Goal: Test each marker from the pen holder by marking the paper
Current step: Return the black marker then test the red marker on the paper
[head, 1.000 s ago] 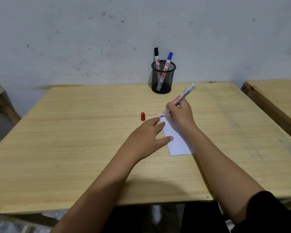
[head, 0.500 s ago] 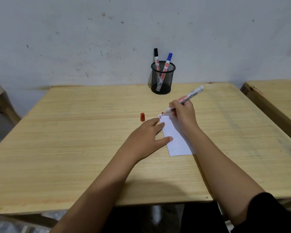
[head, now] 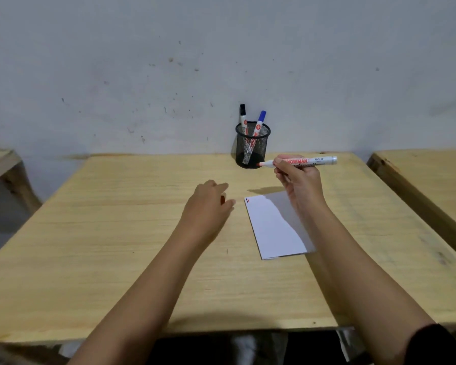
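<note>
My right hand [head: 302, 184] holds an uncapped red marker [head: 307, 162] level above the table, its tip pointing left toward the black mesh pen holder [head: 252, 151]. A black marker [head: 242, 114] and a blue marker [head: 259, 122] stand in the holder. The folded white paper [head: 270, 230] lies below my right hand, with short black, blue and red strokes at its top left corner. My left hand [head: 208, 206] is left of the paper, thumb and fingers around the red cap [head: 223, 199], which sits low at the tabletop and is mostly hidden.
The wooden table [head: 116, 233] stands against a grey wall, with the holder at its far edge. Another wooden table [head: 427, 175] stands close on the right, and part of a third shows at the far left.
My right hand lifted the red marker off the paper and turned it level. My left hand left the paper and moved left onto the red cap.
</note>
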Tool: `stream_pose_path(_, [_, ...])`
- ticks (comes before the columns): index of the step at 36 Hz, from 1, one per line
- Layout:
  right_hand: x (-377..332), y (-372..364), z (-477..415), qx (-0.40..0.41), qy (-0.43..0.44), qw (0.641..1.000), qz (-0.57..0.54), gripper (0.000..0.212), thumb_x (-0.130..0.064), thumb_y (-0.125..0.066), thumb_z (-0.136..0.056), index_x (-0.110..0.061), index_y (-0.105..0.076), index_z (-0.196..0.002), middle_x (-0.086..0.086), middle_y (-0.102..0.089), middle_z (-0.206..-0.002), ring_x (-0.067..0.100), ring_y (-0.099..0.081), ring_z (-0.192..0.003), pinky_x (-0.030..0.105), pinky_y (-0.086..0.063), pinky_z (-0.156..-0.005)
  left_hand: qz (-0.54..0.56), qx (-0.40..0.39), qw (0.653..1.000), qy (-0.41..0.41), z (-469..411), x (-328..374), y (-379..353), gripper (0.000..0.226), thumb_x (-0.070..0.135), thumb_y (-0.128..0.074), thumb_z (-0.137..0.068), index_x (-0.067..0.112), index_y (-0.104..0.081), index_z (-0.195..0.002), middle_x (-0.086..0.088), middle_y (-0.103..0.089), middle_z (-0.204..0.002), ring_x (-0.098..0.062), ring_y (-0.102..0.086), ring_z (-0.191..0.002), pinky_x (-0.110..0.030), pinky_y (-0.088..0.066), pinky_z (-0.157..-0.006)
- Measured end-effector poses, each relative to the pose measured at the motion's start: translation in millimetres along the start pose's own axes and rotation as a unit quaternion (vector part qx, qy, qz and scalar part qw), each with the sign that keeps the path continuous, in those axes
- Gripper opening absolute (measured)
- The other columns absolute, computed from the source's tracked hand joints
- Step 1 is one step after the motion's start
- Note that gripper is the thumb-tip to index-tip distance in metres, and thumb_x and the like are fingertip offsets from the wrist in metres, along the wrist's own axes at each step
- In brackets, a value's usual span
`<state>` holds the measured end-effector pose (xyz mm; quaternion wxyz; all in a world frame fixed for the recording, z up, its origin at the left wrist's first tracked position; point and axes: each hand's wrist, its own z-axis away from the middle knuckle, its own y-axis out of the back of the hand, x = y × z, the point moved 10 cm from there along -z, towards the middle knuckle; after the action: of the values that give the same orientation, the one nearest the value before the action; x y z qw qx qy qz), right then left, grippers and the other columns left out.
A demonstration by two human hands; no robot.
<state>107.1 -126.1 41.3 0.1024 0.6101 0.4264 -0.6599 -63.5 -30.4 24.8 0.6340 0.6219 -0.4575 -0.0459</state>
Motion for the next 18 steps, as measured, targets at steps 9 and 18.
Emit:
stream_pose_path(9, [-3.8, -3.8, 10.8, -0.018, -0.011, 1.0, 0.001, 0.008, 0.003, -0.065, -0.081, -0.005, -0.065, -0.081, 0.0, -0.065, -0.063, 0.008, -0.061, -0.059, 0.014, -0.051, -0.06, 0.244, 0.042, 0.965, 0.083, -2.2, -12.2, 11.5, 0.01, 0.009, -0.064, -0.084, 0.002, -0.071, -0.081, -0.013, -0.07, -0.086, -0.023, -0.066, -0.079, -0.021, -0.05, -0.06])
stream_pose_path(18, [-16.7, -24.7, 24.7, -0.058, 0.0, 0.998, -0.018, 0.011, 0.005, -0.061, -0.082, -0.005, -0.064, -0.08, -0.002, -0.064, -0.058, 0.008, -0.058, -0.056, 0.014, -0.05, -0.058, 0.643, 0.006, 0.759, 0.108, -2.5, 5.8, 5.2, 0.009, 0.003, -0.066, -0.082, 0.008, -0.071, -0.088, -0.001, -0.076, -0.086, -0.011, -0.069, -0.085, -0.016, -0.055, -0.082])
